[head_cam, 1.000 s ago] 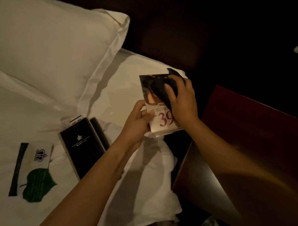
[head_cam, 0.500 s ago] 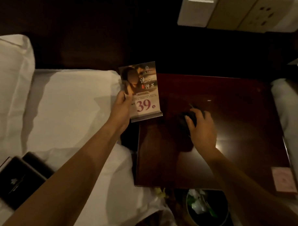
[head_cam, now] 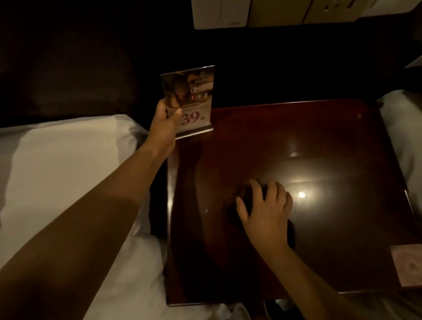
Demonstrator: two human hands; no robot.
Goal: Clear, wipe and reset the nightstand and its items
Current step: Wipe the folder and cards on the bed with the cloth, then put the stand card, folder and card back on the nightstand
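Observation:
The dark red glossy nightstand point(head_cam: 339, 239) fills the right half of the view. My left hand point(head_cam: 162, 126) grips an acrylic sign stand point(head_cam: 193, 98) with a printed "39" card, holding it upright over the nightstand's far left corner. My right hand point(head_cam: 264, 210) presses flat on a dark cloth point(head_cam: 290, 231) near the middle of the top; the cloth is mostly hidden under the palm.
A pink card point(head_cam: 411, 264) lies on the nightstand's near right corner. White bedding point(head_cam: 62, 184) lies to the left, another white bed edge point(head_cam: 410, 153) to the right. A switch and socket panel point(head_cam: 271, 7) is on the wall above. A bin rim point(head_cam: 277, 310) shows below the front edge.
My right hand took the cloth off the sign and brought it down onto the nightstand top, then slid nearer. My left hand carried the sign from over the bed to the nightstand's far left corner.

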